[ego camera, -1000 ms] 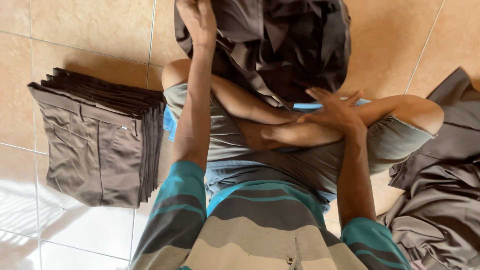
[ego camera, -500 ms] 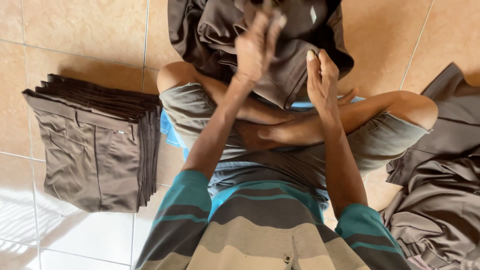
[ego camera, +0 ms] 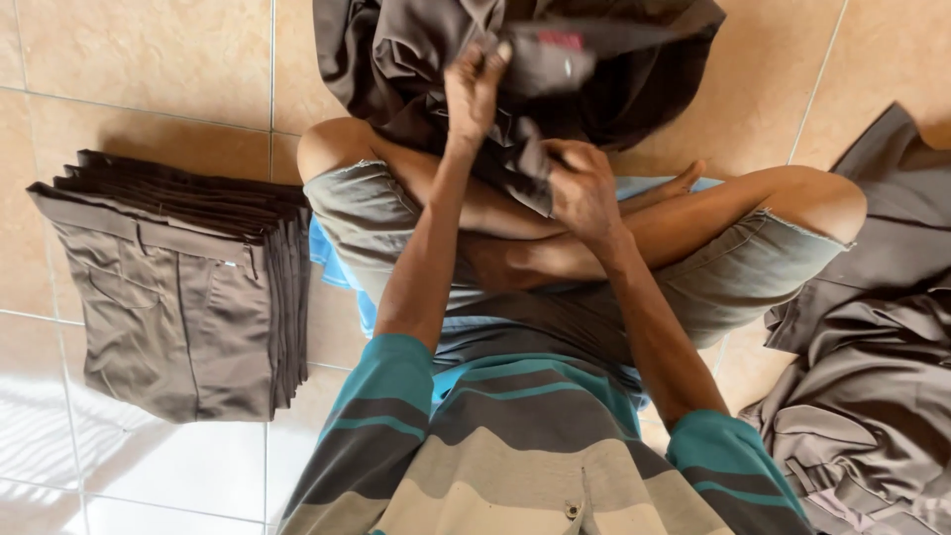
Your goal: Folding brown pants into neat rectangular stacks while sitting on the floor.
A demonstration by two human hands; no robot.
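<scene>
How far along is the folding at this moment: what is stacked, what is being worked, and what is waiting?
Done: a neat stack of folded brown trousers sits on the tiled floor at the person's left. In hand: the left hand and right hand both grip a dark brown garment bunched over the crossed legs, not yet flattened. Left: a loose heap of unfolded brown garments at the right.

Matt, creased dark brown woven cloth [ego camera: 594, 89] is seen far; the folded brown cotton trousers stack [ego camera: 178, 287] looks smooth; beige floor tiles [ego camera: 139, 50] are glazed, glossy.
</scene>
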